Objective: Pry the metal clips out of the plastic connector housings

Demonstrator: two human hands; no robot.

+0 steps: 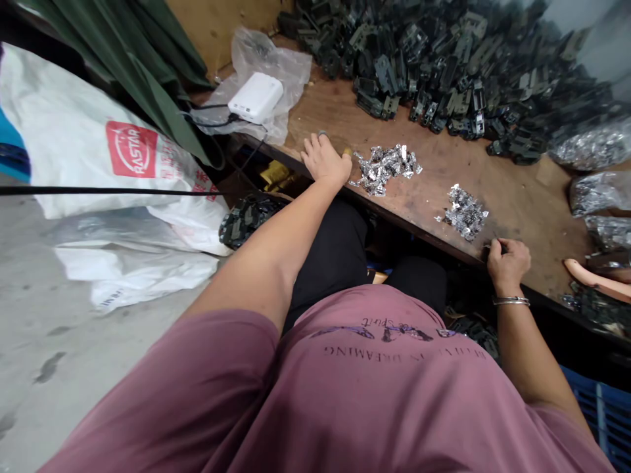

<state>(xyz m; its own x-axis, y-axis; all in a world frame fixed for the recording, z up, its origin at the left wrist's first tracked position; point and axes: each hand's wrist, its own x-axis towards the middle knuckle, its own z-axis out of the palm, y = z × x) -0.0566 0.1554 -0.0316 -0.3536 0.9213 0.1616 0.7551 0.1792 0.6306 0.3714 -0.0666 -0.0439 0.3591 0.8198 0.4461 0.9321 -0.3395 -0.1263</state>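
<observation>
My left hand [326,159] lies on the front edge of the wooden table [315,112], its fingers spread and a yellow cover on the thumb. Just right of it is a loose heap of small shiny metal pieces [387,167]. A second, smaller heap of metal pieces [466,211] lies farther right. Beside that heap, at the table's edge, my right hand [509,261] is closed with thumb and fingers pressed together. What it may hold is too small to make out. A metal bracelet [511,301] circles the right wrist.
Many dark metal parts [444,72] are piled along the back. A white box [256,97] sits on clear plastic at the back left. Plastic bags of shiny pieces [599,190] and an orange-handled tool [596,281] are at the right. White sacks [79,151] stand left.
</observation>
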